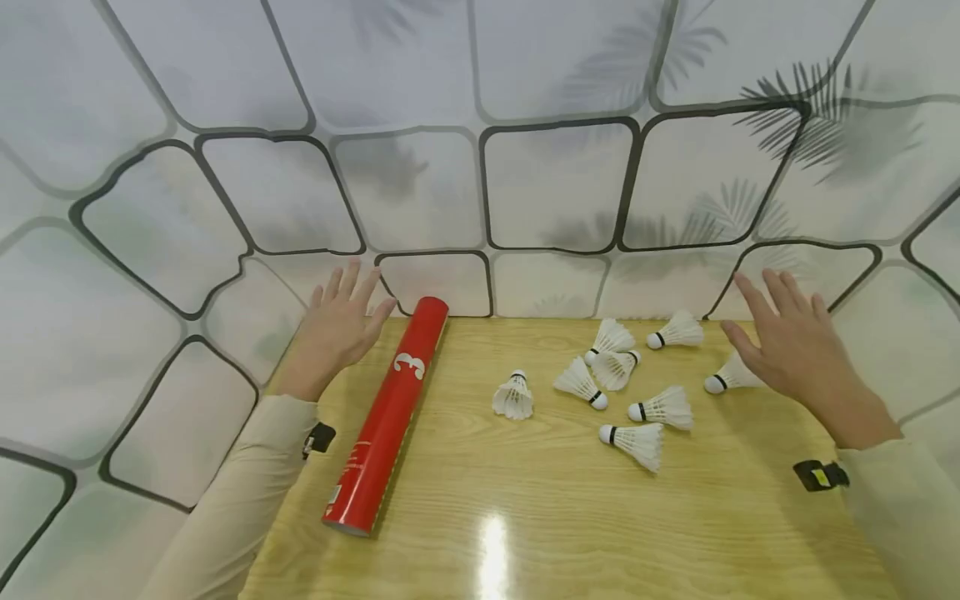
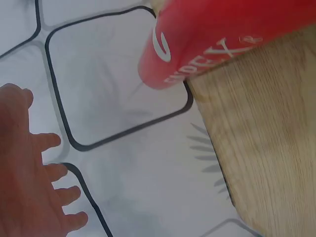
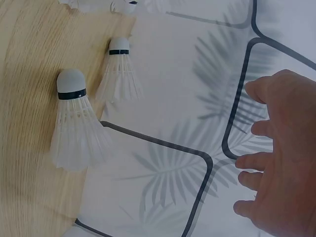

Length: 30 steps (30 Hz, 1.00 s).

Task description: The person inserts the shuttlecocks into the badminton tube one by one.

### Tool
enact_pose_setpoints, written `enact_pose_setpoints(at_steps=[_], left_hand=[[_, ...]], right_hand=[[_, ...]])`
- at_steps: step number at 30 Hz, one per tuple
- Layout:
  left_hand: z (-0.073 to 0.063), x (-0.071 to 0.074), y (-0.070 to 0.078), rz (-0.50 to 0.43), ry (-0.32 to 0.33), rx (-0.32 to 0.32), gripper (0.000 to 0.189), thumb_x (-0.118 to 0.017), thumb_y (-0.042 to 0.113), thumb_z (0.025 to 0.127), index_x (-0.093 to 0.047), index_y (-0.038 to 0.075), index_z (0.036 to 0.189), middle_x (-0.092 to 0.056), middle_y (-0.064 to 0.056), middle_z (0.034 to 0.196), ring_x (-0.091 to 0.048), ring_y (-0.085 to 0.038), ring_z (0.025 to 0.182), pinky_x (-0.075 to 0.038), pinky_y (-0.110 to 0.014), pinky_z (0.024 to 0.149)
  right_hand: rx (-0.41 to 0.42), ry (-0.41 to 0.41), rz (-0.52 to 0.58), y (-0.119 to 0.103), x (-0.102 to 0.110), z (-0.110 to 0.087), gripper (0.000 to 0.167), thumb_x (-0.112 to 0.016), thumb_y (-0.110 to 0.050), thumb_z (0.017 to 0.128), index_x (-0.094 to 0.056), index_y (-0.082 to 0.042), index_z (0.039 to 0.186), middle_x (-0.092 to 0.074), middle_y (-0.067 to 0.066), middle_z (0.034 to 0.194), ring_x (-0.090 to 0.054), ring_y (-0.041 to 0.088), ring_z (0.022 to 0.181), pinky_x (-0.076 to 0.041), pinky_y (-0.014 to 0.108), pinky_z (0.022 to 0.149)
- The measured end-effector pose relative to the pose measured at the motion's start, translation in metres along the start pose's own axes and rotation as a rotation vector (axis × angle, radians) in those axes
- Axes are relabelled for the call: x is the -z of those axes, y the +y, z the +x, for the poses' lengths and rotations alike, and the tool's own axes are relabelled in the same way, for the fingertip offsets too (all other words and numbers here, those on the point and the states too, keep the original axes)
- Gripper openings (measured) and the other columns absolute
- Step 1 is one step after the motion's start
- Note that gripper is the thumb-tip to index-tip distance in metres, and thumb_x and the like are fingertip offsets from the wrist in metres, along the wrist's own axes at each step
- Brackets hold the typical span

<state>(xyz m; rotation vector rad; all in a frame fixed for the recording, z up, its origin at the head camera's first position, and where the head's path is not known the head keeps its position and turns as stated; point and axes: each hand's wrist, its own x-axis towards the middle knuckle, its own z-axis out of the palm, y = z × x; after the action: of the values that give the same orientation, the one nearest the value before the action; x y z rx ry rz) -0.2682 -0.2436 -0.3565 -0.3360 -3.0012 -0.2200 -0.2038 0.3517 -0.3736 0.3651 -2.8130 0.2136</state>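
In the head view, a red shuttlecock tube (image 1: 386, 417) lies on the wood-grain table (image 1: 480, 492), on the person's left side, its long axis slanting from a near end at lower left to a far end at upper right, close to the patterned backdrop (image 1: 420, 192). Eight white shuttlecocks are spread to the right of it. The lone shuttlecock (image 1: 513, 400) nearest the tube points its cork toward the backdrop, its skirt toward the person. Three overlap or lie close together, their corks turned different ways; the other four point their corks to the left, the rightmost shuttlecock (image 1: 735, 375) partly covered from sight by the right hand (image 1: 791, 346). That hand is spread wide, fingers extended; the left hand (image 1: 333, 329) is likewise spread, just beside the tube's far end as seen here. In the left wrist view, the tube enters from the upper right, its end aimed toward the lower left with white lettering along it; the left hand is at the left edge, fingers parted, clear of the tube. In the right wrist view, two shuttlecocks stand out, corks toward the top and skirts downward, and the right hand is at the right edge, fingers apart, separate from both.
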Motion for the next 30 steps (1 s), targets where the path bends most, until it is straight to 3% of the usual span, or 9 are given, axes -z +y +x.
enact_pose_setpoints(at_steps=[11, 16, 23, 30], left_hand=[[-0.012, -0.003, 0.032, -0.102, 0.067, 0.016, 0.076, -0.025, 0.064, 0.106, -0.016, 0.018, 0.166, -0.004, -0.016, 0.171, -0.005, -0.042, 0.155, -0.007, -0.065, 0.121], [-0.020, -0.005, 0.054, -0.228, 0.150, 0.014, 0.074, -0.030, 0.061, 0.106, -0.021, 0.017, 0.165, -0.011, -0.017, 0.170, -0.011, -0.043, 0.154, -0.012, -0.065, 0.120], [-0.041, -0.010, 0.081, -0.315, 0.259, -0.005, 0.068, -0.045, 0.051, 0.106, -0.033, 0.014, 0.161, -0.023, -0.022, 0.165, -0.024, -0.044, 0.150, -0.019, -0.063, 0.120], [-0.053, -0.026, 0.094, -0.468, 0.333, 0.082, 0.065, -0.049, 0.047, 0.106, -0.036, 0.015, 0.161, -0.026, -0.021, 0.164, -0.028, -0.043, 0.148, -0.025, -0.063, 0.117]], right_hand=[[0.011, 0.104, 0.055, -0.004, 0.005, -0.015, 0.064, -0.049, -0.033, 0.109, -0.026, -0.008, 0.162, -0.025, 0.038, 0.157, -0.019, 0.058, 0.145, -0.016, 0.079, 0.108], [0.015, 0.177, 0.118, -0.013, 0.005, -0.022, 0.061, -0.052, -0.027, 0.107, -0.032, -0.002, 0.158, -0.030, 0.042, 0.152, -0.029, 0.062, 0.137, -0.022, 0.077, 0.107], [0.007, 0.289, 0.294, -0.030, 0.006, -0.039, 0.057, -0.060, -0.018, 0.104, -0.041, -0.003, 0.155, -0.039, 0.037, 0.149, -0.036, 0.061, 0.132, -0.026, 0.075, 0.107], [-0.049, 0.352, 0.389, -0.042, 0.013, -0.053, 0.053, -0.062, -0.015, 0.102, -0.047, -0.007, 0.153, -0.045, 0.033, 0.144, -0.039, 0.059, 0.129, -0.028, 0.077, 0.102]])
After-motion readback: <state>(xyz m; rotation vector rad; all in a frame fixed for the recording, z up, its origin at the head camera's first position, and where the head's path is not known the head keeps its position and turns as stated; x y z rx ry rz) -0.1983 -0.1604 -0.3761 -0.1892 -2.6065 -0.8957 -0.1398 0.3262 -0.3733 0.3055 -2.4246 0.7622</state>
